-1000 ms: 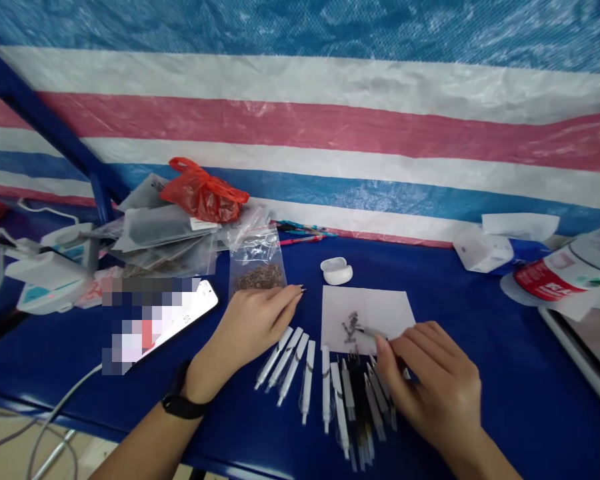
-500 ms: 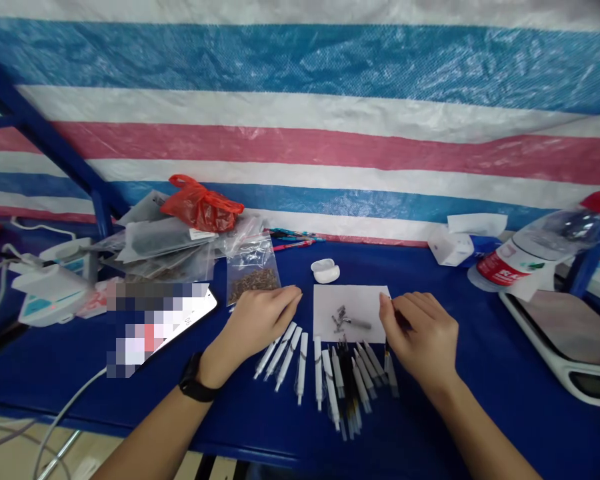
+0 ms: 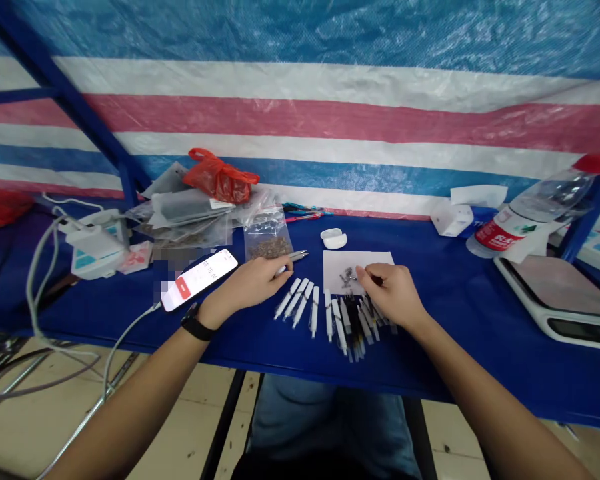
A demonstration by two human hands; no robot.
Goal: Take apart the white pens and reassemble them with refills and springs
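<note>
My left hand [image 3: 255, 283] is curled closed beside the clear bag [image 3: 269, 245] of small brown pieces. A white pen part [image 3: 281, 270] shows between its fingers, and a pen's silver tip [image 3: 299, 255] pokes out just beyond them. Over the right side of the white paper [image 3: 380, 261], my right hand [image 3: 395, 293] has thumb and forefinger pinched; what they hold, if anything, is too small to name. By those fingertips lies a cluster of small metal pieces [image 3: 347, 275]. White pen barrels [image 3: 304, 300] and a pile of refills and clear-grey barrels [image 3: 357, 327] lie nearer me.
A lit phone [image 3: 200, 280] on a cable is at left, near a white charger [image 3: 95, 241]. Behind are plastic bags [image 3: 190, 210], a red bag [image 3: 223, 179] and a white earbud case [image 3: 334, 239]. To the right stand a bottle [image 3: 525, 220] and a scale [image 3: 565, 293].
The view has tipped downward, showing my lap and the floor. My right hand has moved left onto the paper by the metal pieces. A silver pen tip now shows beyond my left hand.
</note>
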